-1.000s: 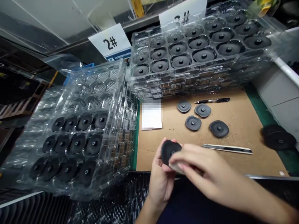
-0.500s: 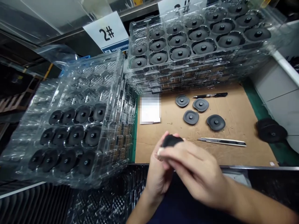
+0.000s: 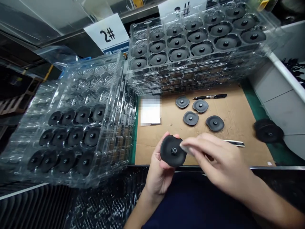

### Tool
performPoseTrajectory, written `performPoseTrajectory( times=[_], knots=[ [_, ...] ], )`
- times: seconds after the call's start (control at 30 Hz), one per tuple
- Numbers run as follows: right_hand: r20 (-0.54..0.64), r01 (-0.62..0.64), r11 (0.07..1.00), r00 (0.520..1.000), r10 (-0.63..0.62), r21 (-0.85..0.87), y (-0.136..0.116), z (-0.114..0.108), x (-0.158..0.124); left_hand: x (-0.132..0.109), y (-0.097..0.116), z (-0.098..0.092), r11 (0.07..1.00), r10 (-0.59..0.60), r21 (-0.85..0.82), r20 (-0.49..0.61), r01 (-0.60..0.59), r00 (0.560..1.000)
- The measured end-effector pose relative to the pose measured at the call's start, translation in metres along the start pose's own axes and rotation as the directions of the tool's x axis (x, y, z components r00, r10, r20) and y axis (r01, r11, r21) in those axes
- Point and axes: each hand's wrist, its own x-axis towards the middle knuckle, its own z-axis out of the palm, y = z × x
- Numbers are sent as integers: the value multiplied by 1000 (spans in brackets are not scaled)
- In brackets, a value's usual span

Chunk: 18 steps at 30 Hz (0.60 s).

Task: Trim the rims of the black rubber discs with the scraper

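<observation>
My left hand (image 3: 157, 173) grips a black rubbery disc (image 3: 169, 157) by its edge, its face with the small raised centre hub turned up toward me. At the right rim of that disc, the fingers of my right hand (image 3: 219, 159) are pinched together. Something small and pale shows at those fingertips, but I cannot make out what it is. Beyond my hands, several similar discs lie on the cardboard, the closest being a disc (image 3: 214, 123) above my right hand. A utility knife (image 3: 234, 143) is partly covered by my right hand.
Left stands a stack of clear plastic trays (image 3: 114, 105), partly filled with discs; another tray stack (image 3: 166, 71) runs along the back. A pen (image 3: 209, 96) and a white paper (image 3: 150, 113) lie on the cardboard (image 3: 164, 136). More discs (image 3: 269, 132) sit at the right edge.
The disc in my left hand has turned from a steep tilt to face me, showing its hub. My right hand has shifted right to its rim, covering part of the knife. The view has moved slightly.
</observation>
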Motion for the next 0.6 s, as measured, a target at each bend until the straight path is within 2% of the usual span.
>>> performPoseTrajectory(
  times=[0.07,0.13,0.2,0.23,0.3,0.37,0.47,0.53,0.6],
  knots=[
    [-60,31,998,998,-35,-62,-1,-2,-2,1,1,3,1000,16,10,-6,-16,1000],
    [33,94,995,995,-95,17,-3,-3,-1,1,1,5,1000,16,-2,20,-16,1000],
    [122,87,988,987,-102,126,-2,-3,1,0,2,6,1000,24,-13,37,-24,999],
    [110,59,989,991,-75,136,-1,-4,2,-1,2,6,999,40,-11,33,-40,999],
    [5,20,997,1000,-20,72,1,-4,3,-4,0,6,997,72,0,17,-72,997],
    [-27,46,999,999,-45,23,1,-5,2,-5,-2,7,997,76,3,7,-76,997],
    [133,101,988,984,-116,114,-1,-6,1,-4,-3,8,999,49,-13,-2,-49,999],
    [140,48,990,988,-66,133,-1,-6,2,-3,-4,8,998,57,-20,-24,-57,998],
    [62,-4,997,998,0,71,0,-5,3,-2,-5,8,998,60,-21,-36,-61,998]
  ],
)
